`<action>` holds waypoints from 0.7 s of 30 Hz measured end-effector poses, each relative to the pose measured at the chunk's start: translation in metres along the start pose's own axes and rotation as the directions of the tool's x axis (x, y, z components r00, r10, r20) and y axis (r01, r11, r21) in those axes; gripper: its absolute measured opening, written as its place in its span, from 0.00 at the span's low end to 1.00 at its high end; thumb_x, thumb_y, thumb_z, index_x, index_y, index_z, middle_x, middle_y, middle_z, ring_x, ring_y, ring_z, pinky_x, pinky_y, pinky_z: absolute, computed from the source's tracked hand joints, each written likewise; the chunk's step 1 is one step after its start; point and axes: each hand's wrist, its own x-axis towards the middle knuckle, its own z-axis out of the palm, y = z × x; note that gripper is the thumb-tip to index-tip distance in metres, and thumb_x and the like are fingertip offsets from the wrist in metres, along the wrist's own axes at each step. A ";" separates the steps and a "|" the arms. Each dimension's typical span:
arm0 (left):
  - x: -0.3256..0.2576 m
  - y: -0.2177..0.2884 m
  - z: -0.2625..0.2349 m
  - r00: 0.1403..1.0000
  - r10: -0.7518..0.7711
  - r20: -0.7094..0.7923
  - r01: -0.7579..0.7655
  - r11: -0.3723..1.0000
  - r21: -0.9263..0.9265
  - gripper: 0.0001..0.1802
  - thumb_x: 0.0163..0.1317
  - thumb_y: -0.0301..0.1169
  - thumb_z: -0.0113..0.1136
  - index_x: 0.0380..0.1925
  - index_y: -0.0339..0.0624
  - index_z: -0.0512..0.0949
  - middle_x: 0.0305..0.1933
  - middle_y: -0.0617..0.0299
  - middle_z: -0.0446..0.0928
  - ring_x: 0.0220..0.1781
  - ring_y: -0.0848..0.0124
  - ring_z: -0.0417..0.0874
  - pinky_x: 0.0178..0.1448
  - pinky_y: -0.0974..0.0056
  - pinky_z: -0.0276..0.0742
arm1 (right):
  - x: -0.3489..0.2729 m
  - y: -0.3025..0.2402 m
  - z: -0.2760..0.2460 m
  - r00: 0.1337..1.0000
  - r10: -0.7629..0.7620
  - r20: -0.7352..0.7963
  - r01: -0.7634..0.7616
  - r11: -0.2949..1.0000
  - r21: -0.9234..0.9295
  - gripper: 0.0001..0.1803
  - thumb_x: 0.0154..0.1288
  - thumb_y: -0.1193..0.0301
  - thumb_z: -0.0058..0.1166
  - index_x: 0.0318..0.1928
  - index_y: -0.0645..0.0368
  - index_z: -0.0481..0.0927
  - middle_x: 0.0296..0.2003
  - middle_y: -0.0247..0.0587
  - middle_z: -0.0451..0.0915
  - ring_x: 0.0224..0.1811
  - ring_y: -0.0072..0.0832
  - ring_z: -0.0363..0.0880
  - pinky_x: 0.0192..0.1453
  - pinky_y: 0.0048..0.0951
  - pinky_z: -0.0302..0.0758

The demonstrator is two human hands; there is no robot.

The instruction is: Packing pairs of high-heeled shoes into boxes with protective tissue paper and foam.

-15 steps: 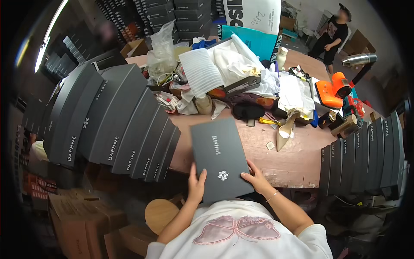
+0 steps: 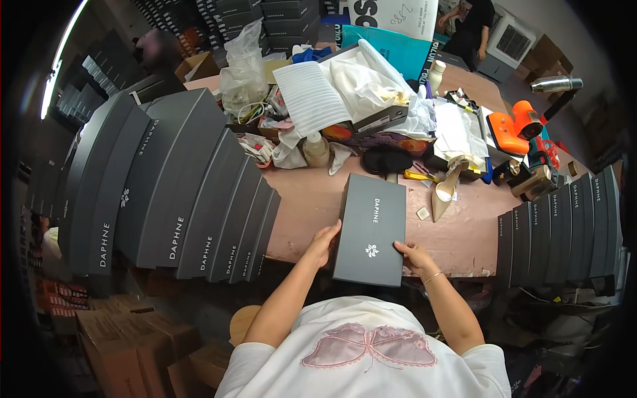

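Between my two hands is a closed dark grey shoebox with pale lettering and a small emblem on its lid. It is at the near edge of the worktable. My left hand grips the box's left side, and my right hand holds its right side with the thumb near the lid's edge. Just beyond its right side a beige pointed-toe high-heeled shoe lies on the table, beside a small pale square piece.
Tall stacks of grey shoeboxes stand at left and right. Across the back lie an open box with white paper, a dark oval pad, yellow-handled scissors and an orange device. Cardboard cartons sit lower left. A person stands behind.
The shoebox has moved right and turned straighter, with both hands still on it. In the background the person has shifted left in the view.
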 end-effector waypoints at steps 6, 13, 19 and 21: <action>-0.010 -0.022 -0.033 0.983 -0.040 0.177 0.079 0.972 -0.221 0.34 0.55 0.54 0.66 0.53 0.40 0.72 0.52 0.59 0.71 0.61 0.63 0.64 0.67 0.57 0.59 | -0.041 -0.028 0.063 0.987 -0.099 -0.128 0.130 0.954 0.268 0.27 0.66 0.53 0.54 0.48 0.68 0.76 0.37 0.40 0.80 0.35 0.26 0.80 0.42 0.24 0.78; -0.051 0.062 -0.062 0.869 0.404 0.284 -0.490 0.776 0.397 0.45 0.57 0.46 0.66 0.67 0.35 0.56 0.70 0.43 0.58 0.72 0.57 0.58 0.72 0.55 0.52 | -0.042 0.019 0.160 0.838 -0.419 -0.350 0.479 0.872 0.102 0.22 0.58 0.64 0.66 0.47 0.58 0.69 0.34 0.33 0.75 0.38 0.23 0.74 0.43 0.20 0.72; -0.071 0.064 -0.074 0.880 0.395 0.263 -0.427 0.420 0.800 0.50 0.55 0.34 0.65 0.71 0.39 0.44 0.70 0.38 0.55 0.72 0.48 0.57 0.71 0.56 0.56 | -0.065 0.031 0.207 0.591 -0.696 0.407 0.778 0.360 -0.514 0.15 0.58 0.70 0.61 0.43 0.64 0.76 0.37 0.48 0.78 0.38 0.39 0.78 0.44 0.34 0.75; -0.079 0.072 -0.092 0.771 0.611 0.179 -0.383 0.221 0.897 0.41 0.57 0.26 0.59 0.69 0.37 0.51 0.65 0.37 0.62 0.66 0.45 0.65 0.67 0.55 0.62 | -0.069 0.026 0.191 0.479 -0.861 0.172 0.729 0.280 -0.624 0.13 0.59 0.73 0.59 0.43 0.64 0.76 0.37 0.47 0.79 0.39 0.39 0.79 0.46 0.34 0.75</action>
